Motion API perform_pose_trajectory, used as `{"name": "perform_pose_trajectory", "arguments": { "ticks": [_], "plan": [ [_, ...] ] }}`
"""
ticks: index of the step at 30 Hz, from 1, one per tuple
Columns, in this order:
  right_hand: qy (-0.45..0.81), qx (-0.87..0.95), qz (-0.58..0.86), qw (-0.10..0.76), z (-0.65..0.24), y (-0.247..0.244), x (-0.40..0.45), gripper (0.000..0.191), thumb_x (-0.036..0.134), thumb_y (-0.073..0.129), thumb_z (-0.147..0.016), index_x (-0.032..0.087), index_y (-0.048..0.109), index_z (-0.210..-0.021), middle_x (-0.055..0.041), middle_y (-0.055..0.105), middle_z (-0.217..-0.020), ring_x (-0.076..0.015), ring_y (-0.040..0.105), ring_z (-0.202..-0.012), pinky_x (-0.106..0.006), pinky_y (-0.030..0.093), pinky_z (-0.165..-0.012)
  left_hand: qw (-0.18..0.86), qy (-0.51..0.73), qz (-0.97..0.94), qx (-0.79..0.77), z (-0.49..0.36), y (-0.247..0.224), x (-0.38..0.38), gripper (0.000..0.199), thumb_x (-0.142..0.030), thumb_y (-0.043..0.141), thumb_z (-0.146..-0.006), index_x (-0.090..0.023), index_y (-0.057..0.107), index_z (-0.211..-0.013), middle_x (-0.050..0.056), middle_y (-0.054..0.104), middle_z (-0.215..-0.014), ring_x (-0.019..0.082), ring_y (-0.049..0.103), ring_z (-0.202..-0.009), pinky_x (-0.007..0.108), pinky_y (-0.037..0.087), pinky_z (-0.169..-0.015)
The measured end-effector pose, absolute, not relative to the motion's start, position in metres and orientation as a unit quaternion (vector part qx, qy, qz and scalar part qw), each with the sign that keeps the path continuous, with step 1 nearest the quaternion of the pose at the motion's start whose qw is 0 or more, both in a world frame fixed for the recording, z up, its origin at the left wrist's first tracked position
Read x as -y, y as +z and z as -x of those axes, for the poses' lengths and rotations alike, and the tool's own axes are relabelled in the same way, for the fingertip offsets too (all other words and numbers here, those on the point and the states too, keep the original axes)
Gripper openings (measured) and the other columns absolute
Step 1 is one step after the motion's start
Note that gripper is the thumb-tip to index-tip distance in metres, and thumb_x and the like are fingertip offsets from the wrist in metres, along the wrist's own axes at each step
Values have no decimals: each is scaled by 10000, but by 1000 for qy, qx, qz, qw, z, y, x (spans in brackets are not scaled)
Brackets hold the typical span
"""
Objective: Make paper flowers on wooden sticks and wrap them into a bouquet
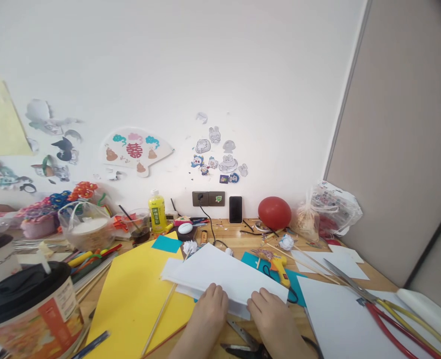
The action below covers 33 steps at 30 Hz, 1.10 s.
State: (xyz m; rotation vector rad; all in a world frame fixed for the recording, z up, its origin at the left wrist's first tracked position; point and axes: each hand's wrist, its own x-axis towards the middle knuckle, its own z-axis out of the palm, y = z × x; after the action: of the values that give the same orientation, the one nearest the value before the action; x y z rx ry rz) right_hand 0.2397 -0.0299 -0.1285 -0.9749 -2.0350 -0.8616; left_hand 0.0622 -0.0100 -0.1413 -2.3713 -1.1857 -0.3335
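White paper (220, 269), folded or layered, lies at the middle of the table, partly over a yellow sheet (134, 294). My left hand (213, 304) has its fingers curled over the paper's near edge. To its right, my right hand (267, 311) grips the same edge, fingers bent. Both thumbs are hidden. Black-handled scissors (248, 344) lie open between my forearms, just below the paper. A thin wooden stick (160, 319) rests on the yellow sheet, left of my left hand.
A yellow glue gun (280, 267) sits behind the paper's right part. Large scissors (369, 296) lie open at right on white sheets. Cups (29, 319) stand at left, near a yellow bottle (156, 212). Toward the wall are a red balloon (274, 213) and a phone (235, 210).
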Motion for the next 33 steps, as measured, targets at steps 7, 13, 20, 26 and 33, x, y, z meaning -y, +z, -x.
{"name": "perform_pose_trajectory", "arguments": {
  "ticks": [7, 13, 20, 26, 33],
  "plan": [
    [-335, 788, 380, 349, -240, -131, 30, 455, 103, 165, -948, 188, 440, -596, -4, 474, -556, -165, 418, -528, -306, 199, -502, 230, -138, 859, 436, -61, -143, 7, 200, 16, 470, -750, -177, 483, -699, 40, 516, -725, 199, 490, -705, 262, 421, -554],
    [-320, 771, 410, 367, -238, -143, 25, 448, 124, 150, -954, 194, 470, -648, -10, 473, -575, -179, 425, -561, -318, 195, -510, 234, -127, 863, 429, -62, -144, 4, 196, 14, 473, -757, -175, 480, -707, 38, 523, -717, 199, 490, -698, 275, 422, -588],
    [-318, 774, 397, 377, -239, -145, 24, 468, 125, 137, -956, 193, 420, -589, -4, 451, -547, -165, 407, -529, -306, 193, -487, 231, -151, 866, 418, -63, -151, 6, 177, -5, 472, -764, -171, 500, -710, 48, 537, -717, 210, 499, -708, 291, 436, -590],
    [-312, 797, 373, 357, -240, -133, 30, 436, 117, 187, -953, 188, 428, -597, 0, 474, -544, -153, 431, -523, -287, 218, -473, 240, -158, 855, 431, -62, -149, 0, 188, 13, 494, -758, -165, 518, -704, 56, 550, -768, 208, 512, -750, 263, 441, -557],
    [-312, 794, 375, 364, -242, -131, 30, 435, 119, 188, -955, 191, 425, -598, 3, 475, -541, -154, 429, -519, -286, 218, -477, 227, -122, 860, 440, -53, -143, -3, 168, 7, 497, -722, -157, 534, -710, 55, 543, -728, 204, 494, -702, 293, 443, -582]
  ]
}}
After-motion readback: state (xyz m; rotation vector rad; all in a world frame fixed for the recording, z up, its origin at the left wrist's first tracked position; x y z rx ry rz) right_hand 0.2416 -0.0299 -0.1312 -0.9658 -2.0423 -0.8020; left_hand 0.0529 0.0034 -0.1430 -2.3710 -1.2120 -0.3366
